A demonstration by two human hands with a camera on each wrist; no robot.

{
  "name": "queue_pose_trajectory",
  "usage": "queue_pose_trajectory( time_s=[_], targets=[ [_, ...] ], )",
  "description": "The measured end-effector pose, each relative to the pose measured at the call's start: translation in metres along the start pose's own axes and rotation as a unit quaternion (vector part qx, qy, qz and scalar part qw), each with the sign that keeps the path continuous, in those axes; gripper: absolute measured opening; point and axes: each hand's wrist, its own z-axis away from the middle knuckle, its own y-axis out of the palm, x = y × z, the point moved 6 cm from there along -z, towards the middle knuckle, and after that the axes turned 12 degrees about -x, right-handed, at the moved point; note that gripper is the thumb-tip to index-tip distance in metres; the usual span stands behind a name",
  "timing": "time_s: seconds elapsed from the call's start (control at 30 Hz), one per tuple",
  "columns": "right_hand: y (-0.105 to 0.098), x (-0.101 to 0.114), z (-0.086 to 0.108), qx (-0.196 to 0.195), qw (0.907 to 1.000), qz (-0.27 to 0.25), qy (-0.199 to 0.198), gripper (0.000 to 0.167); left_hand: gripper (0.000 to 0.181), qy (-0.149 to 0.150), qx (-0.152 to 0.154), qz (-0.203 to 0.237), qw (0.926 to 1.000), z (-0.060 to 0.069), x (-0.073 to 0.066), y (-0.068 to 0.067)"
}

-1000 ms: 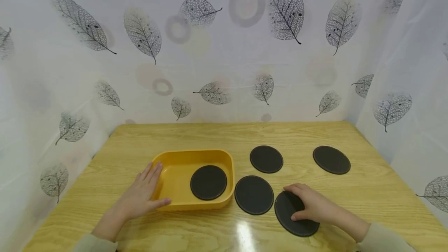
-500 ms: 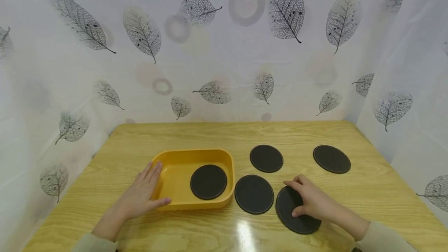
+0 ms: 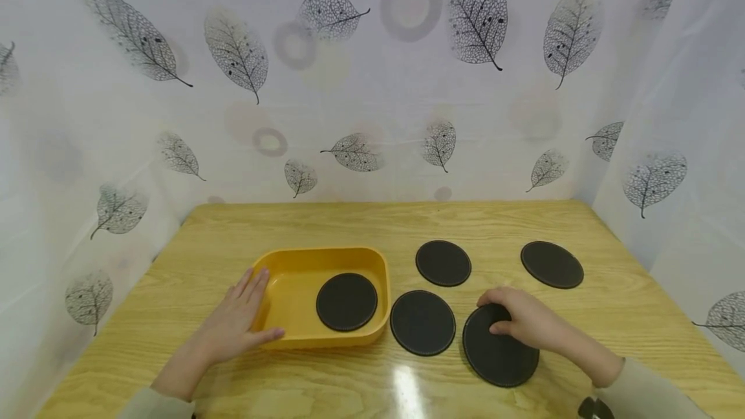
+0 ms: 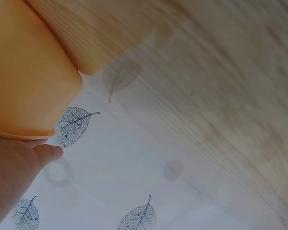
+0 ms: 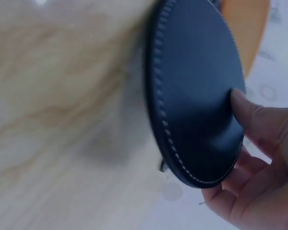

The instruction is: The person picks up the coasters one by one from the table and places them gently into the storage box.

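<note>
In the head view, the right hand (image 3: 520,317) hides part of the black coaster (image 3: 503,354), and the left hand (image 3: 233,319) covers the left rim of the yellow box (image 3: 291,309). Both sleeves (image 3: 646,390) and the bench (image 3: 326,383) run off the bottom. In the right wrist view, the coaster's top is cut off and the fingertips behind it are hidden. The left wrist view crops the box and blurs the wood grain

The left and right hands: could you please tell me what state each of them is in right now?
Left hand: open, resting on the yellow tray.
Right hand: closed, pinching a black disc.
</note>
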Motion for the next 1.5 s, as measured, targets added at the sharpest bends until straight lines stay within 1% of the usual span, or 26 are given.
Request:
queue_pose_trajectory(
  time_s=[0.1, 0.3, 0.43, 0.5, 0.57, 0.7, 0.77, 0.93, 1.1, 1.17, 1.2, 1.33, 1.37, 1.4, 1.5],
  targets=[
    [-0.007, 0.002, -0.003, 0.0, 0.9995, -0.033, -0.003, 0.024, 0.094, 0.0, -0.001, 0.001, 1.0, 0.0, 0.0, -0.001],
    [-0.018, 0.001, -0.01, -0.018, 0.9955, -0.092, 0.008, 0.02, 0.096, -0.002, 0.002, 0.001, 1.0, 0.0, 0.0, -0.001],
    [-0.021, -0.003, -0.016, -0.03, 0.9919, -0.117, 0.04, 0.019, 0.097, -0.001, 0.006, 0.001, 1.0, 0.0, 0.001, 0.0],
    [-0.022, -0.004, -0.018, -0.034, 0.988, -0.137, 0.062, 0.02, 0.096, -0.002, 0.007, 0.003, 1.0, 0.0, 0.001, 0.0],
    [-0.021, -0.004, -0.021, -0.038, 0.9816, -0.165, 0.088, 0.023, 0.096, -0.002, 0.009, 0.002, 1.0, 0.0, 0.0, -0.001],
    [-0.021, 0.001, -0.03, -0.06, 0.964, -0.223, 0.132, 0.031, 0.096, -0.002, 0.012, 0.005, 0.9999, -0.001, 0.0, -0.001],
    [-0.02, 0.004, -0.036, -0.073, 0.9507, -0.258, 0.155, 0.033, 0.096, -0.001, 0.012, 0.006, 0.9999, -0.001, 0.0, -0.001],
    [-0.013, 0.015, -0.051, -0.095, 0.922, -0.324, 0.19, 0.036, 0.096, 0.002, 0.011, 0.01, 0.9999, 0.0, -0.002, -0.002],
    [-0.007, 0.026, -0.069, -0.102, 0.915, -0.332, 0.205, 0.039, 0.096, 0.009, 0.013, 0.003, 0.9999, -0.001, -0.003, -0.003],
    [-0.003, 0.03, -0.077, -0.105, 0.9104, -0.342, 0.208, 0.038, 0.096, 0.01, 0.014, 0.001, 0.9999, -0.002, -0.002, -0.002],
    [-0.001, 0.032, -0.081, -0.106, 0.9069, -0.349, 0.21, 0.039, 0.095, 0.01, 0.014, 0.0, 0.9999, -0.003, -0.002, -0.002],
    [0.011, 0.042, -0.099, -0.105, 0.887, -0.393, 0.218, 0.037, 0.095, 0.008, 0.011, 0.004, 0.9999, -0.002, -0.001, -0.002],
    [0.015, 0.044, -0.103, -0.104, 0.8841, -0.4, 0.217, 0.037, 0.095, 0.007, 0.011, 0.004, 0.9999, -0.002, 0.0, -0.002],
    [0.018, 0.047, -0.107, -0.106, 0.885, -0.397, 0.218, 0.036, 0.095, 0.006, 0.011, 0.006, 0.9999, -0.002, 0.0, -0.002],
    [0.033, 0.053, -0.114, -0.097, 0.8809, -0.404, 0.226, 0.035, 0.096, 0.0, 0.013, 0.012, 0.9998, 0.001, 0.001, -0.001]
  ],
)
